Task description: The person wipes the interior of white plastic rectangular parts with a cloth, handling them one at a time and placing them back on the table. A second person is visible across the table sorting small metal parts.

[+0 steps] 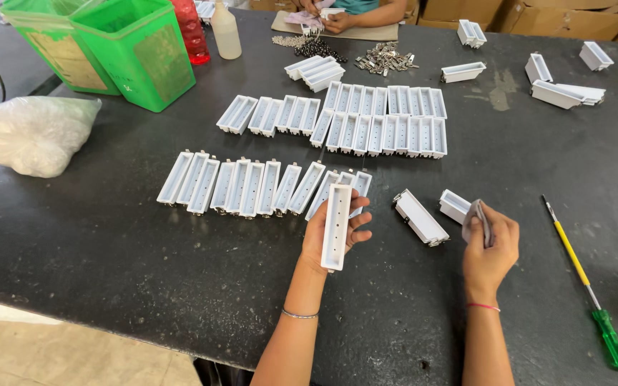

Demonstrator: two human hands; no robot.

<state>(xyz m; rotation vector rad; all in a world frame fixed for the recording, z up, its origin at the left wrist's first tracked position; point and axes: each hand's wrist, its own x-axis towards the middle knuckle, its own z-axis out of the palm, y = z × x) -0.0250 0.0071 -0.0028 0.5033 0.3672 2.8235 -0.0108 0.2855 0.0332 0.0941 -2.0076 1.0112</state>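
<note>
White tray (pixel 336 225) gripped by left hand (pixel 334 232) | right hand (pixel 489 246) pinching cloth (pixel 478 220)

A dark, speckled worktable (pixel 109 243) fills nearly the whole view, lit evenly from above. Below its near edge, at the lower left, shows a pale tiled floor (pixel 51 354). Beyond the table's far right corner stand stacked brown cardboard boxes (pixel 538 18)

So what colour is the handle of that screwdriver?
The screwdriver has a see-through green handle and a yellow shaft, seen in the head view.
</note>
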